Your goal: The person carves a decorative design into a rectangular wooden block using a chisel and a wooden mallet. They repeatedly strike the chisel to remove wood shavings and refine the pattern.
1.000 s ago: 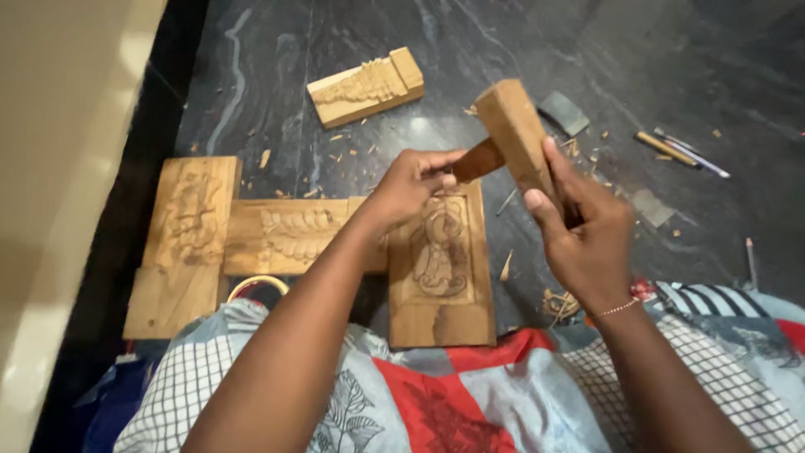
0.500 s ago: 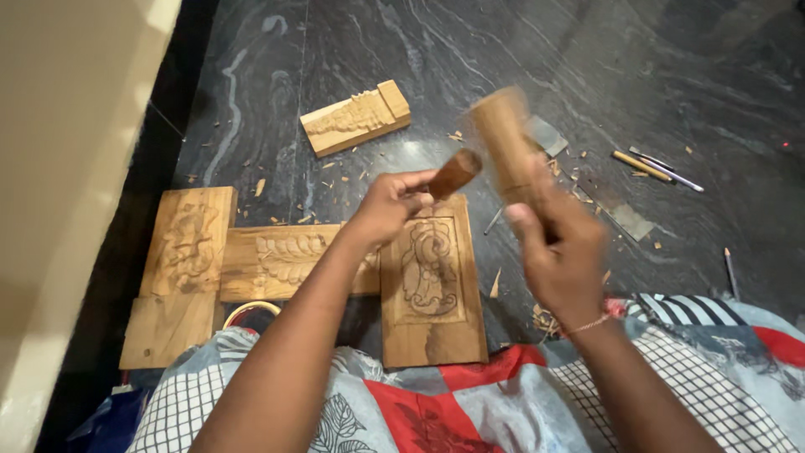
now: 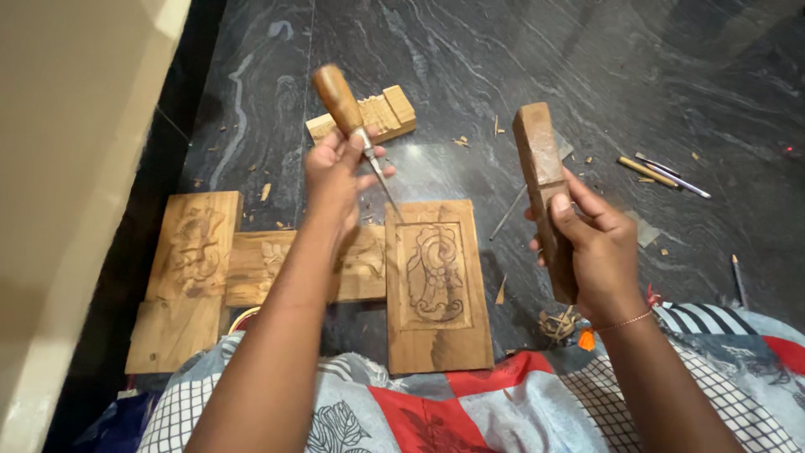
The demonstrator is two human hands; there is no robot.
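Below left hand (image 3: 335, 172): carved panel (image 3: 436, 285), long axis toward viewer; fist closed on chisel (image 3: 352, 117), tip at panel's top edge. Right hand (image 3: 591, 247), farther right, clenches wooden mallet (image 3: 543, 180) upright.

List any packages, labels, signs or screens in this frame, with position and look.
None in view: no package, label, sign or screen.
Only carving work on the dark stone floor.
Left hand holds a wooden-handled chisel over the carved wood panel.
Right hand grips a wooden mallet block.
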